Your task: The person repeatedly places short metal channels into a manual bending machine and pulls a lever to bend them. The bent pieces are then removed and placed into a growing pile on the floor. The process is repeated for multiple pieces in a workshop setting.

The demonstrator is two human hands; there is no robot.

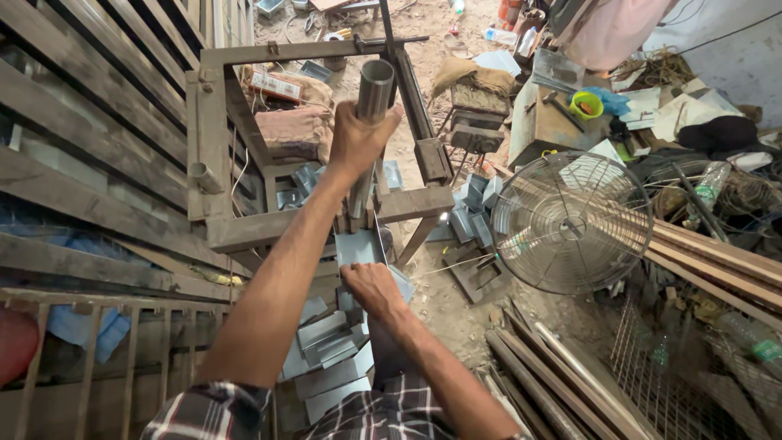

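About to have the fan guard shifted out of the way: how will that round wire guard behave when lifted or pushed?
The wire fan guard is mostly open mesh, so probably light for its size. Thin wires suggest it may flex if gripped at one edge. Round and leaning among clutter, it could roll or tip when pushed.

We have a single view, from a camera worn on the head, facing steeply down along both forearms. It sits close above our left hand (356,140), which is raised towards the lens on the upright grey metal pipe (373,106), and our right hand (371,287), lower in the picture. Beyond the left hand the view reaches sandy ground; to the right of the right hand it takes in a round wire fan guard (572,222).
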